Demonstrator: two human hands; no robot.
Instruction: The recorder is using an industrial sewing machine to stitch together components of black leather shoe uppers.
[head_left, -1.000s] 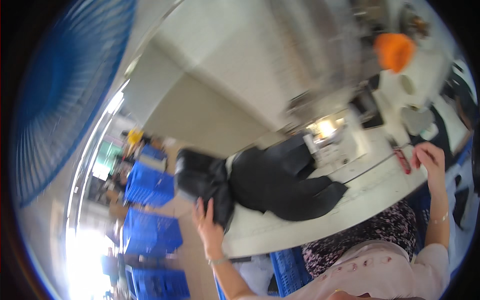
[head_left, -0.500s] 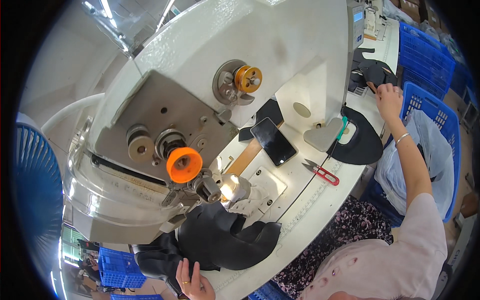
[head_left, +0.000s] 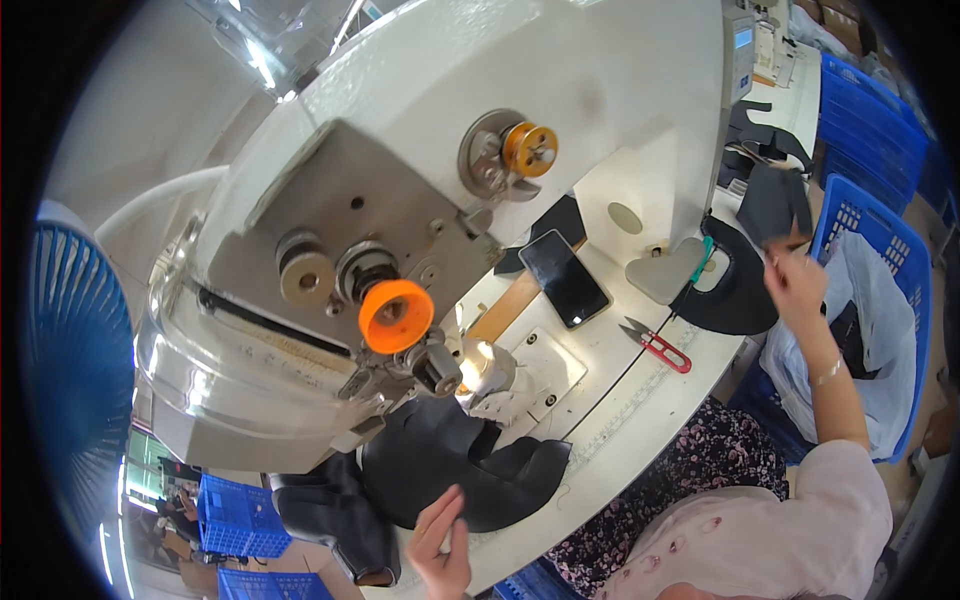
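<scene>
Black fabric (head_left: 450,470) is spread just above the left hand (head_left: 442,545), whose open, empty fingers rest at its edge, likely steadying it below the sewing machine (head_left: 420,200). A dark piece (head_left: 775,205) is pinched in the raised right hand (head_left: 795,285), beside the blue crate (head_left: 880,230).

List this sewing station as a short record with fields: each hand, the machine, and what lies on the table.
left hand: open, fingers up, at the edge of the black fabric under the sewing machine
right hand: raised, pinching a dark fabric piece over the blue crate
machine: white, with orange knob, lamp lit at the needle
table: phone, red-handled snips, dark curved piece
</scene>
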